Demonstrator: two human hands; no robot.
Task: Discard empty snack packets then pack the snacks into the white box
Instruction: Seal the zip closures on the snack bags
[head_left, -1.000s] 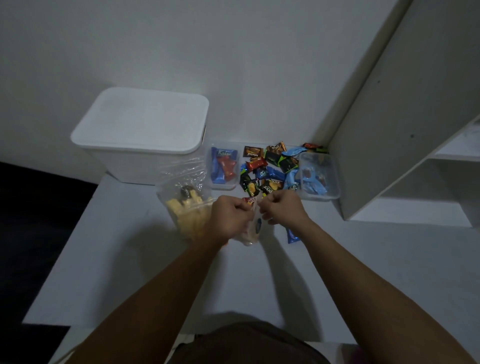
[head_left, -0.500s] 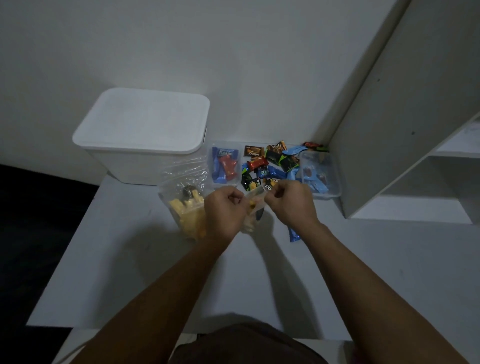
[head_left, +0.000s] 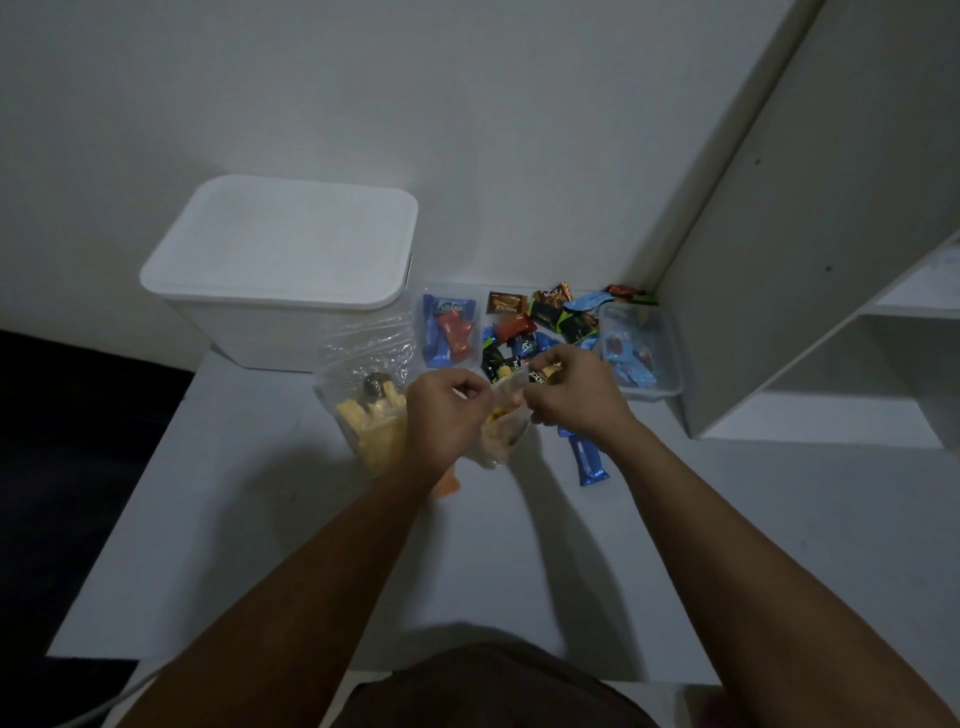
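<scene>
Both hands up over the white tabletop (head_left: 260, 519). Left hand (head_left: 444, 415) and right hand (head_left: 571, 395) each pinch the top edge of a small clear plastic packet (head_left: 501, 431) holding yellowish snack pieces. White lidded plastic box (head_left: 280, 270) sits back-left, lid on. Clear plastic bag of yellow snacks (head_left: 369, 395) just left of the left hand. Pile of loose coloured wrapped snacks (head_left: 540, 322) behind the hands, between two clear trays.

One lidded white box (head_left: 280, 270), two clear trays (head_left: 451, 327), two clear snack bags (head_left: 363, 395), one loose blue bar (head_left: 587, 460)
</scene>
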